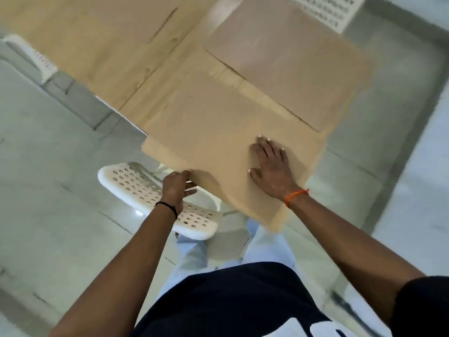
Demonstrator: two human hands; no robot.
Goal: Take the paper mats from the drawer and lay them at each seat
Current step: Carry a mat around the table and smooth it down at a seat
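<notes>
While the right hand (pixel 272 169) is pressed flat, fingers spread, on a paper mat (pixel 218 132), its near edge is pinched by the left hand (pixel 176 188). The mat overhangs the wooden table (pixel 97 45) above a white perforated chair (pixel 136 188); a second mat (pixel 286 66) lies beyond.

Two paper mats lie on one wooden table (pixel 102 45): the near mat (pixel 206 132) in the middle, the far mat (pixel 286 69) at upper right. Three white chairs show: lower-left chair (pixel 136 188), upper-left chair (pixel 36 59), top-right chair (pixel 330 10). Two hands: left hand (pixel 176 188), right hand (pixel 271 166).
</notes>
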